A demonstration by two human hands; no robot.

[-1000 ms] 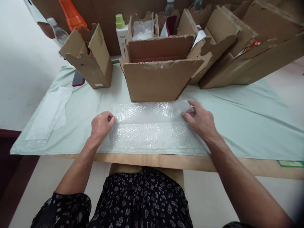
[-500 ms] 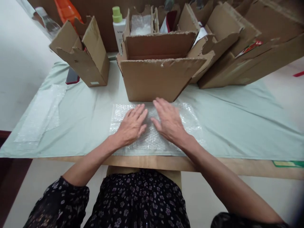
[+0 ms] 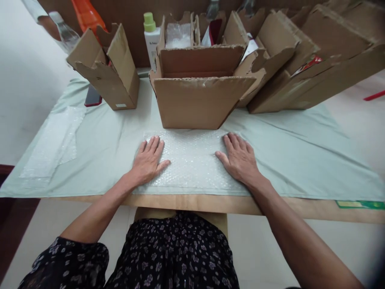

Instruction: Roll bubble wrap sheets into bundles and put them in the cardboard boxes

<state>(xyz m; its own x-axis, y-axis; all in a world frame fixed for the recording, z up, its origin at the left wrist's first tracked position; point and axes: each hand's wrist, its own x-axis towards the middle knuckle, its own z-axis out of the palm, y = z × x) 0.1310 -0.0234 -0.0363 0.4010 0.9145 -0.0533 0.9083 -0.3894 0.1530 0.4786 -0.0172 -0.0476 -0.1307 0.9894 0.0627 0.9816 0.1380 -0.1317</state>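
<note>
A sheet of clear bubble wrap (image 3: 192,160) lies flat on the pale green cloth, close to the table's front edge. My left hand (image 3: 148,160) rests palm down on its left end, fingers spread and thumb pointing inward. On the right end lies my right hand (image 3: 239,158), also flat with its fingers apart. Neither hand grips anything. Just beyond the sheet stands an open cardboard box (image 3: 204,102), its front face toward me; its inside is mostly hidden.
More bubble wrap (image 3: 52,140) lies at the left. Behind it are a phone (image 3: 93,96) and a smaller cardboard box (image 3: 105,72). A white bottle with a green cap (image 3: 151,40) stands at the back. Further cardboard boxes (image 3: 285,88) fill the back right.
My hands have slid apart from the middle of the bubble wrap, the left one leftward and the right one rightward. The sheet now looks flatter.
</note>
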